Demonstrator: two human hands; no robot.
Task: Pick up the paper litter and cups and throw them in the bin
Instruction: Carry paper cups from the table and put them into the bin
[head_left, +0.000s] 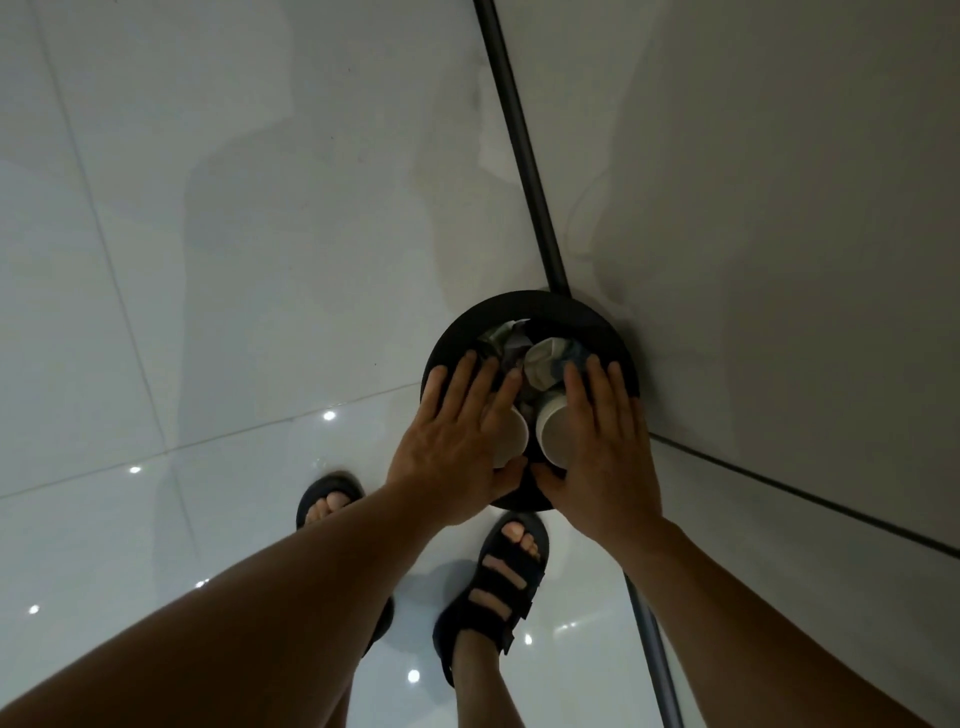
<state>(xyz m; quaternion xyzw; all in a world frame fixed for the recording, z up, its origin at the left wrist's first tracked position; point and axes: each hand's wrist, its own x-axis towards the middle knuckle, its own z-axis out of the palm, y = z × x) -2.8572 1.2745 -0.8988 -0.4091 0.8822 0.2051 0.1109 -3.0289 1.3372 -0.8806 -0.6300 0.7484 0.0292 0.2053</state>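
Observation:
A round black bin stands on the floor in the corner of two walls, filled with crumpled paper litter. Both my hands hover over its near side. My left hand holds a white paper cup under the palm, fingers stretched along it and thumb tucked beneath its rim. My right hand holds a second white paper cup the same way. The two cups lie side by side with their open mouths facing me, just above the bin's opening.
Glossy white floor tiles spread to the left and behind. Grey walls with a dark skirting line close off the right side. My feet in dark sandals stand right in front of the bin.

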